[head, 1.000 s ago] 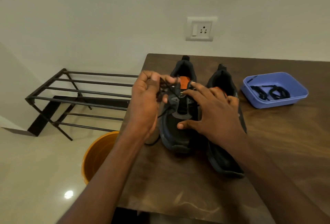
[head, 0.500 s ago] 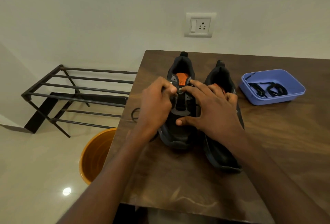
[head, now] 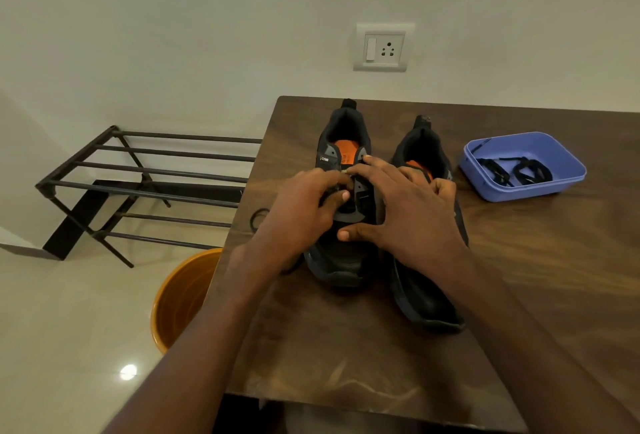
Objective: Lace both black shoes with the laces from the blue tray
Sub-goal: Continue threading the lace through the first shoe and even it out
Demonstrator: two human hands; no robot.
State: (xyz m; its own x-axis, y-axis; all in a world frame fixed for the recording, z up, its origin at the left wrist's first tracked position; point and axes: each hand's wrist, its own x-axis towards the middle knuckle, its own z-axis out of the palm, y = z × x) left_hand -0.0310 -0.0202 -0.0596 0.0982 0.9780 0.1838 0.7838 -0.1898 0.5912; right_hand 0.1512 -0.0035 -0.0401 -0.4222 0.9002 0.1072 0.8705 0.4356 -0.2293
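Two black shoes with orange insoles stand side by side on the brown table [head: 554, 260], toes toward me. Over the left shoe [head: 341, 260] my left hand [head: 298, 215] pinches the black lace [head: 258, 217] at the eyelets; a loop of that lace trails off to the table's left edge. My right hand [head: 405, 215] lies spread across both shoes, its fingertips at the left shoe's eyelets and its thumb pressing the vamp. Much of the right shoe [head: 420, 298] is hidden under that hand. The blue tray [head: 568, 170] at the right holds a bundled black lace [head: 526, 172].
An orange bucket [head: 180, 298] stands on the floor beside the table's left edge. A black metal shoe rack [head: 149, 187] sits further left against the wall. A white switch and socket plate [head: 382, 47] is on the wall behind the table.
My left hand came down from a raised pull beside the shoe to the eyelets, and slack lace dropped in a loop onto the table's left edge. The right hand stayed on the shoes.
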